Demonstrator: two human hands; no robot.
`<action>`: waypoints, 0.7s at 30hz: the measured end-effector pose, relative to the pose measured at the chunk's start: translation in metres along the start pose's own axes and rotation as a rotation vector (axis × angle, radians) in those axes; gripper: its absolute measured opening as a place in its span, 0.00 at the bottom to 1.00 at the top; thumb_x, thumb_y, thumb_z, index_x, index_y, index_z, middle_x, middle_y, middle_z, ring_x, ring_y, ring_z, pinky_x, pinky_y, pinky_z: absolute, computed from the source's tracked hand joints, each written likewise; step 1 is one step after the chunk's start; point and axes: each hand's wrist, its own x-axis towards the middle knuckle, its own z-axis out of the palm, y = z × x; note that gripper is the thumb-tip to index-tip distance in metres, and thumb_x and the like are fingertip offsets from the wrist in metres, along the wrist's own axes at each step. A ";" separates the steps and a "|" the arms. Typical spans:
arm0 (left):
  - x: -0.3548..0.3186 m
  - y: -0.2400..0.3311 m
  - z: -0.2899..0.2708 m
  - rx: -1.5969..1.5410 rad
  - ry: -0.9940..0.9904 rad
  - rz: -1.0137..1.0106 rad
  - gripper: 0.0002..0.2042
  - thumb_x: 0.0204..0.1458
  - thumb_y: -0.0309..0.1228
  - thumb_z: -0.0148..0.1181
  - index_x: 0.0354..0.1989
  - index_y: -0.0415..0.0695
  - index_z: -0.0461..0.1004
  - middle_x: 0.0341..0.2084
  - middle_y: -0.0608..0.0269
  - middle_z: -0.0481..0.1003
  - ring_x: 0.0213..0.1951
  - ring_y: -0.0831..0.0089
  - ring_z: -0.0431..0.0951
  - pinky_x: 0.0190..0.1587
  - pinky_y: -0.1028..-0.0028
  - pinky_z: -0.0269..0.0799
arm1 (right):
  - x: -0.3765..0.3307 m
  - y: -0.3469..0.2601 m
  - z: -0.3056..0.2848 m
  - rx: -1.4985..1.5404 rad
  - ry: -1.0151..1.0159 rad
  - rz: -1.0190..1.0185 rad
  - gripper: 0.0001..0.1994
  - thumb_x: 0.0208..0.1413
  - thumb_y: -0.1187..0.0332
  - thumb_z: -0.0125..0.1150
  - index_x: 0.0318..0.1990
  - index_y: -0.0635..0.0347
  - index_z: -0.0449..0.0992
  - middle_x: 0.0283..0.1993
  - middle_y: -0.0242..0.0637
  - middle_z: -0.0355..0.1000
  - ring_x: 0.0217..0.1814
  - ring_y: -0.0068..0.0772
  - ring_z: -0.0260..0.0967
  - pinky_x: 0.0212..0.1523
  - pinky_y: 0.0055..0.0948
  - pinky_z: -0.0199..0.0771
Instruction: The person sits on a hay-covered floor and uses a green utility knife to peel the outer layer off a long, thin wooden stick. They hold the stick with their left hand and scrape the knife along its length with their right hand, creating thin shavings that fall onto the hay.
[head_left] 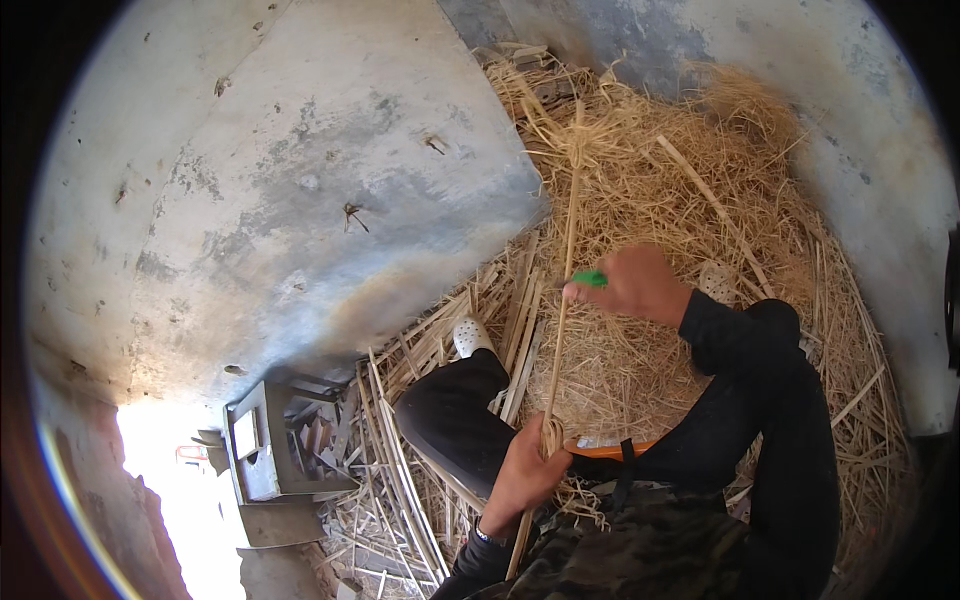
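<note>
The left hand [522,470], low in the centre of the frame, is clenched round a long, thin pale stalk [562,300] that runs straight up the middle into a heap of dry, golden straw [690,180] filling the upper right. The right hand [640,285], right of centre, pinches the same stalk higher up, its grip also closed on a small green tool [590,278]. A white clog [472,336] caps a black-trousered leg. Split canes [400,480] lie lower left beside a grey metal box [262,450], under a rough, stained concrete wall [300,150]
</note>
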 end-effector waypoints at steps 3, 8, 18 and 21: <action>0.000 0.015 -0.002 0.091 0.090 0.096 0.15 0.48 0.27 0.57 0.44 0.34 0.68 0.28 0.44 0.75 0.34 0.49 0.77 0.40 0.64 0.72 | -0.025 -0.029 0.019 0.014 -0.018 -0.137 0.42 0.47 0.21 0.37 0.09 0.53 0.69 0.06 0.34 0.52 0.09 0.32 0.55 0.14 0.37 0.56; -0.014 0.011 -0.003 0.239 0.074 0.003 0.16 0.48 0.29 0.59 0.43 0.34 0.67 0.27 0.38 0.75 0.36 0.39 0.76 0.36 0.58 0.73 | 0.014 0.009 0.005 -0.048 0.070 0.059 0.41 0.47 0.22 0.39 0.10 0.53 0.70 0.07 0.34 0.54 0.10 0.31 0.57 0.14 0.35 0.56; -0.016 0.020 -0.006 0.300 0.168 0.067 0.15 0.47 0.30 0.60 0.39 0.35 0.64 0.23 0.39 0.74 0.30 0.39 0.76 0.32 0.53 0.72 | -0.002 -0.022 0.011 0.051 -0.025 -0.115 0.44 0.45 0.20 0.36 0.10 0.57 0.69 0.08 0.38 0.59 0.13 0.39 0.65 0.18 0.43 0.63; -0.017 0.019 -0.012 0.289 0.169 0.146 0.16 0.47 0.30 0.61 0.40 0.36 0.63 0.22 0.39 0.74 0.29 0.39 0.76 0.32 0.53 0.73 | -0.008 -0.035 0.012 0.063 -0.023 -0.069 0.44 0.45 0.20 0.36 0.11 0.56 0.70 0.08 0.39 0.60 0.13 0.41 0.65 0.20 0.46 0.64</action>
